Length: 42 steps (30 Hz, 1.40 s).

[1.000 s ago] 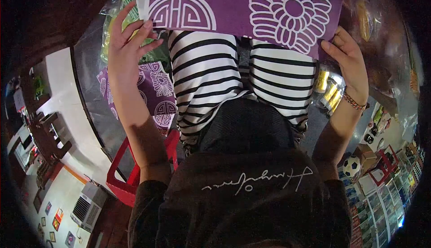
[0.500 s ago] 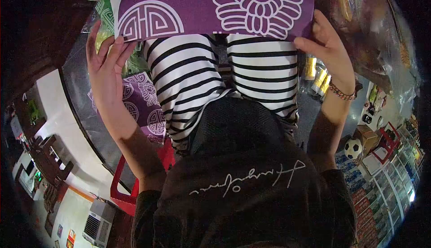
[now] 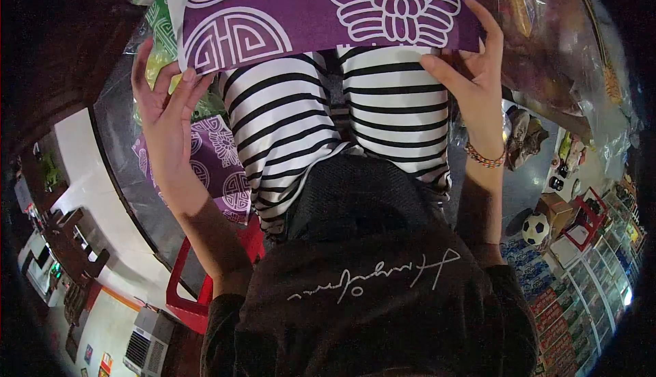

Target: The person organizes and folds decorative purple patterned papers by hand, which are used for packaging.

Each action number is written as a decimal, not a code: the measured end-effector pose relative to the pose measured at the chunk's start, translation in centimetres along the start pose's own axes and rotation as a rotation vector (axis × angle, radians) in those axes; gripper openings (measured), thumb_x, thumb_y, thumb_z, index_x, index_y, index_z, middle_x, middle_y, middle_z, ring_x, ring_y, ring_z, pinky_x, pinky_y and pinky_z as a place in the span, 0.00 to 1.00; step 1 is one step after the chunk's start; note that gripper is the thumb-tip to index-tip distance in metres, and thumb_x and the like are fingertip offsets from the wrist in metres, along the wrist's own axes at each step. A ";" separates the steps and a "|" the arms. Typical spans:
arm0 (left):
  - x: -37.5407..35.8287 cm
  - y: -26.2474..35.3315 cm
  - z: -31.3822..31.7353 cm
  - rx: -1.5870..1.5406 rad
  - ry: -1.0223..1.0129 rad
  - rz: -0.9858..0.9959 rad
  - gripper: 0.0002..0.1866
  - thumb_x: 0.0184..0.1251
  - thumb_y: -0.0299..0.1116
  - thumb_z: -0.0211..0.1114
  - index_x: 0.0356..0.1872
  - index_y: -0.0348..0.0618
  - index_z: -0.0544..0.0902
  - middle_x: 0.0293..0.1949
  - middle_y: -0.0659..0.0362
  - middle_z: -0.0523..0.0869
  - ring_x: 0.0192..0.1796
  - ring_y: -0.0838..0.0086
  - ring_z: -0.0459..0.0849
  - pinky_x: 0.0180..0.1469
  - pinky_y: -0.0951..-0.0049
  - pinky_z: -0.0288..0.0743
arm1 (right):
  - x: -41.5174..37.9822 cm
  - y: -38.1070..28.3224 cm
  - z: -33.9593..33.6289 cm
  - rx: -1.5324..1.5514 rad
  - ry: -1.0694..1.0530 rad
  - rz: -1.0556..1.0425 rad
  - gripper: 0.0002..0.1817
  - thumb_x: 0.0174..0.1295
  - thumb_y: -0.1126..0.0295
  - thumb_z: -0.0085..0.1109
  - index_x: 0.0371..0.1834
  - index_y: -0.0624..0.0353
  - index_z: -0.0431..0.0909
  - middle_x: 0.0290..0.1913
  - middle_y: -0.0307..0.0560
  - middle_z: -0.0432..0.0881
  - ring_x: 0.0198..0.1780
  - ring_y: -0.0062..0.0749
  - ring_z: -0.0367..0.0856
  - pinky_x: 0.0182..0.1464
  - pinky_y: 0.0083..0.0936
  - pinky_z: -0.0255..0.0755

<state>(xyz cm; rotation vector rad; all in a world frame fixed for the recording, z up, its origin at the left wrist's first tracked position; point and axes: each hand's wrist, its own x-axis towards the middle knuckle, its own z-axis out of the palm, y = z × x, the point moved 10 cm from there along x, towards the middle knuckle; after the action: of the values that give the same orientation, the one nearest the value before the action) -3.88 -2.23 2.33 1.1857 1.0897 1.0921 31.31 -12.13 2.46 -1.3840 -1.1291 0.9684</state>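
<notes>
While left hand [image 3: 166, 104] pinches purple sheet [image 3: 311, 18], right hand [image 3: 478, 83] splays.

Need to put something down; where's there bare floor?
Left: grey floor between the lower purple sheet and white strip. Right: grey floor between right forearm and football. Crowded: clear plastic right of the right hand, green packaging behind the left hand.

A sheet [image 3: 311, 25] spans between the hands [image 3: 167, 107], a ball [image 3: 535, 229] lying far right.
</notes>
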 end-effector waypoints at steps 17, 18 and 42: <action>-0.4 -0.3 0.5 0.034 0.043 -0.047 0.32 0.64 0.19 0.60 0.69 0.44 0.59 0.44 0.58 0.80 0.48 0.72 0.82 0.51 0.65 0.80 | 0.5 0.6 0.0 0.153 0.124 -0.047 0.43 0.53 0.86 0.63 0.71 0.59 0.50 0.49 0.51 0.80 0.51 0.29 0.79 0.57 0.23 0.72; -0.4 -0.1 0.4 0.042 0.055 -0.032 0.31 0.64 0.19 0.60 0.68 0.43 0.61 0.43 0.56 0.83 0.45 0.74 0.83 0.43 0.72 0.82 | 0.5 0.7 0.0 0.171 0.121 -0.047 0.43 0.53 0.86 0.63 0.71 0.60 0.50 0.50 0.51 0.80 0.51 0.29 0.79 0.56 0.23 0.72; -2.3 0.5 1.8 -0.120 0.024 -0.103 0.32 0.68 0.17 0.52 0.71 0.47 0.54 0.46 0.52 0.76 0.51 0.65 0.81 0.54 0.49 0.80 | 0.0 2.4 0.0 0.380 0.243 0.106 0.45 0.50 0.83 0.67 0.68 0.62 0.48 0.51 0.48 0.78 0.54 0.30 0.76 0.60 0.27 0.68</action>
<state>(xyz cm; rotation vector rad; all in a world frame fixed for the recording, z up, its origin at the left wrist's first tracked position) -2.42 -4.72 3.11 1.0132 1.0768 1.0785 31.64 -12.10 0.09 -1.2179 -0.6558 0.9995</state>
